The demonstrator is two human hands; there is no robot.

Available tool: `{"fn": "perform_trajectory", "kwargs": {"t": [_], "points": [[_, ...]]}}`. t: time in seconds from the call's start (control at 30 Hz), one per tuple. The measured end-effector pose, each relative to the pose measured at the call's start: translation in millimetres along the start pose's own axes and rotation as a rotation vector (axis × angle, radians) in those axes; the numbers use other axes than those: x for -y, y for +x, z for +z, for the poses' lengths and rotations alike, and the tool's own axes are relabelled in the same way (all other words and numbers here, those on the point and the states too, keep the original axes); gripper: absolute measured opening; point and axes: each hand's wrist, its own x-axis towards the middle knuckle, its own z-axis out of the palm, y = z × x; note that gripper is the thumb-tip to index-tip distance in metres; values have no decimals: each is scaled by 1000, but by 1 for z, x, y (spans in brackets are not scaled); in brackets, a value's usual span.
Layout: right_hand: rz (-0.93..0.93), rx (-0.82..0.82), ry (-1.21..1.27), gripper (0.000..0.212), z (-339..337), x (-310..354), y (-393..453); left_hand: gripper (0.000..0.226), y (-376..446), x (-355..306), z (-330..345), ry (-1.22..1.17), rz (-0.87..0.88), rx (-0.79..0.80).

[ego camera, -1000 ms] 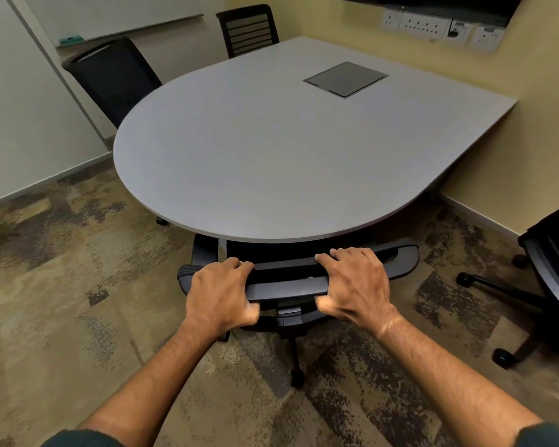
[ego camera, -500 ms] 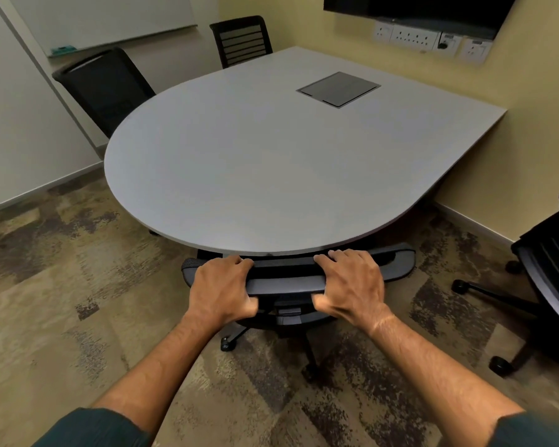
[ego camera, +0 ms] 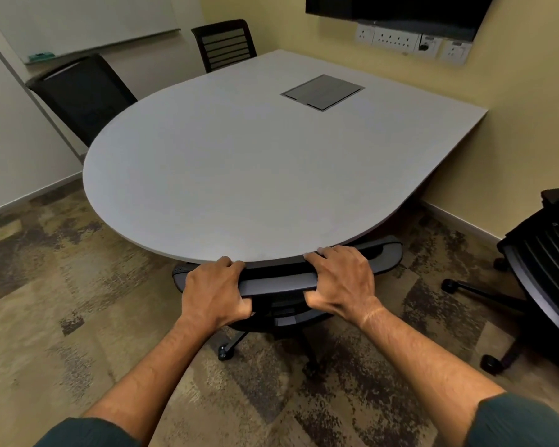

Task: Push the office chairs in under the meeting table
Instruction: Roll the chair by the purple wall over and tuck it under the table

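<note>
A grey meeting table [ego camera: 239,175] with a rounded near end fills the middle of the view. A black office chair [ego camera: 278,283] stands at that near end, its seat hidden under the tabletop and its backrest top touching the table's edge. My left hand [ego camera: 215,290] and my right hand [ego camera: 342,282] both grip the top bar of its backrest. Two black chairs stand tucked at the table's far left side, one chair [ego camera: 84,95] nearer and one chair [ego camera: 226,43] at the back. A fourth chair [ego camera: 542,275] stands apart from the table at the right.
A yellow wall runs along the table's right side, with a dark screen [ego camera: 397,8] and sockets [ego camera: 397,38] on it. A whiteboard [ego camera: 78,24] hangs at the back left. A grey hatch [ego camera: 321,91] is set in the tabletop. Patterned carpet [ego camera: 78,317] covers the floor.
The chair under my hands has rolled forward, further under the table; its backrest now meets the table edge. My view has moved closer to the table.
</note>
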Motion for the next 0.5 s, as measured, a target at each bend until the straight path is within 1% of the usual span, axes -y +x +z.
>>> {"fn": "perform_trajectory", "kwargs": {"t": [0.2, 0.37, 0.5], "points": [[-56, -26, 16, 67, -2, -4, -4, 68, -4, -6, 1, -8, -3, -24], [-70, -32, 34, 75, 1, -2, -4, 68, -5, -2, 0, -13, 5, -12], [-63, -25, 51, 79, 5, -5, -3, 71, -2, -1, 0, -20, 50, -15]]}}
